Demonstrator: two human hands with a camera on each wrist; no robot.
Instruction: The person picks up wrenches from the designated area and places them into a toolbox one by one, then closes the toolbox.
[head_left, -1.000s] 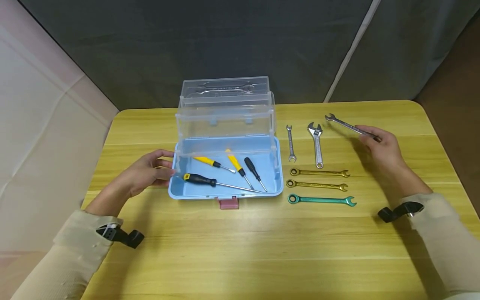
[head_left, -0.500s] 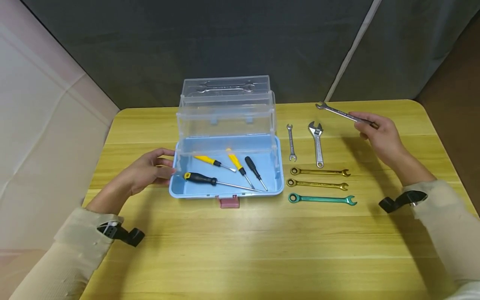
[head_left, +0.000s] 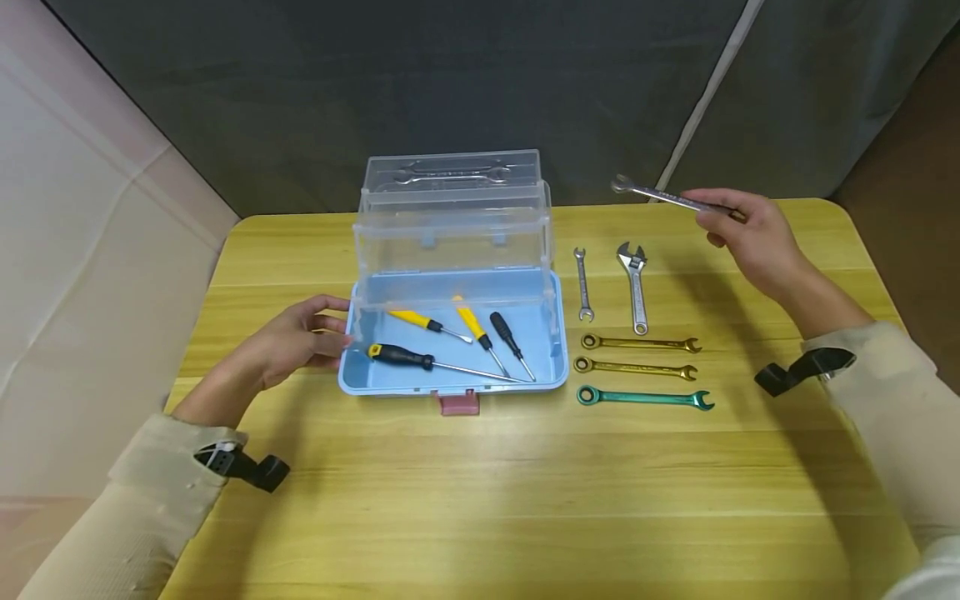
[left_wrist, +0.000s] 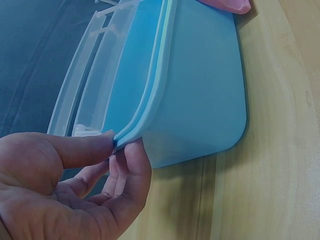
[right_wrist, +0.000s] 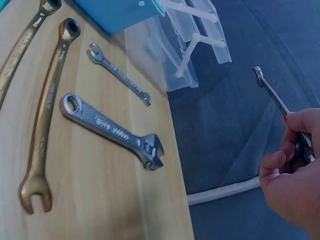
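Observation:
My left hand [head_left: 296, 343] pinches the left rim of a light blue toolbox [head_left: 450, 390] between thumb and fingers, as the left wrist view shows up close. The toolbox stands unfolded, with clear trays [head_left: 453, 221] raised at its back. Inside its base lie a long black-handled screwdriver [head_left: 401, 357], two yellow-handled screwdrivers [head_left: 471, 323] and a small black one [head_left: 506, 332]. A silver open-end wrench [head_left: 450, 175] sits in the top tray. My right hand [head_left: 757, 237] grips a silver wrench [head_left: 660, 197] by one end, held in the air beyond the adjustable wrench [head_left: 636, 292].
Right of the toolbox, a small silver wrench [head_left: 582, 287], two gold wrenches [head_left: 637, 343] and a green wrench [head_left: 645, 398] lie on the wooden table [head_left: 480, 500]. A pink latch [head_left: 457, 405] hangs at the toolbox front. A dark curtain [head_left: 600, 100] borders the table's back edge.
My right hand has lifted the silver wrench and carried it away from me and slightly left, toward the table's back edge. The left hand stays on the toolbox rim.

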